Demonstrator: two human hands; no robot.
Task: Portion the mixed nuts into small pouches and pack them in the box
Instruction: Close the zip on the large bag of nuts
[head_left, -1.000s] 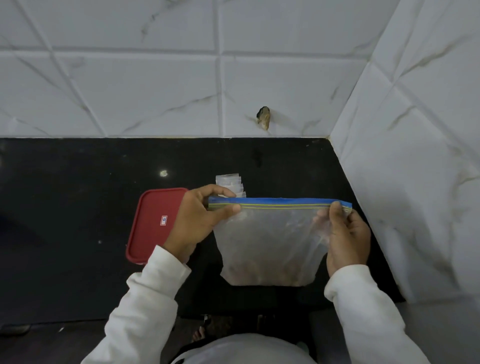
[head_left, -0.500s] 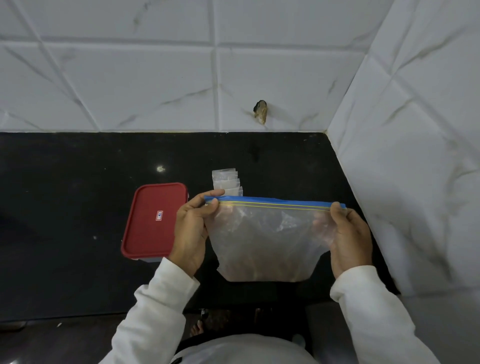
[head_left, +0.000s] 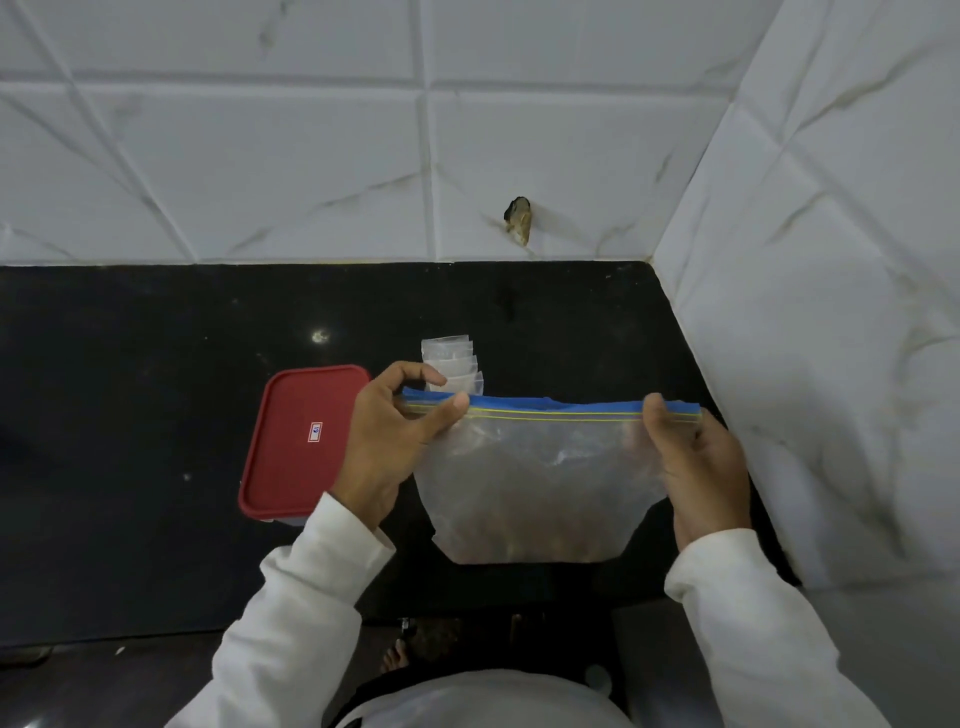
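A clear zip bag (head_left: 540, 483) with a blue and yellow seal strip hangs upright above the black counter, brown mixed nuts gathered in its bottom. My left hand (head_left: 392, 441) pinches the left end of the strip between thumb and fingers. My right hand (head_left: 696, 462) grips the right end, thumb on the strip. A box with a red lid (head_left: 301, 441) stands closed just left of my left hand. A stack of small clear pouches (head_left: 452, 361) lies on the counter behind the bag, partly hidden by my left hand.
The black counter (head_left: 156, 415) ends at a white tiled back wall (head_left: 311, 156) and a tiled side wall (head_left: 831, 312) close to my right hand. A small brown stub (head_left: 518, 221) sticks out of the back wall. The counter's front edge runs below the bag.
The bag stays held at both ends. My left thumb has slid a little to the right along the seal strip; the right hand holds its end.
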